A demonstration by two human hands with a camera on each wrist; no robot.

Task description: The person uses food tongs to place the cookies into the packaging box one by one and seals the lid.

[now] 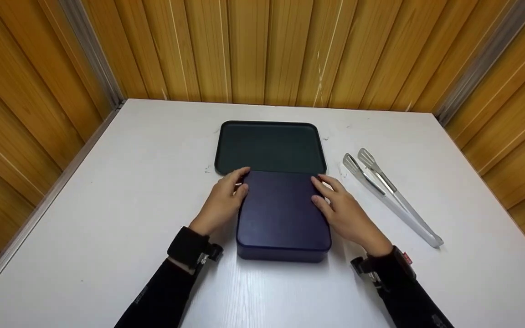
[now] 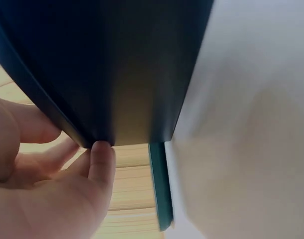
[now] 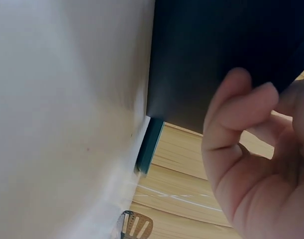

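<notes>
A dark blue rectangular box [image 1: 284, 214] with rounded corners lies on the white table, its closed top facing up. My left hand [image 1: 221, 198] holds its far left corner, thumb at the top edge and fingers around the corner. In the left wrist view, fingertips [image 2: 102, 149] touch the rim and end of the box [image 2: 132, 74]. On the opposite side, my right hand [image 1: 347, 209] grips the far right edge. The right wrist view has its curled fingers [image 3: 231, 107] against the side wall of the box [image 3: 186, 64]. What is inside the box is hidden.
Directly behind the box lies a dark green tray [image 1: 269, 146], its near edge hidden by the box. Metal tongs [image 1: 392, 196] with slotted ends and light handles lie to the right. Wood-patterned panels [image 1: 267, 50] stand along the back and sides of the white table [image 1: 130, 182].
</notes>
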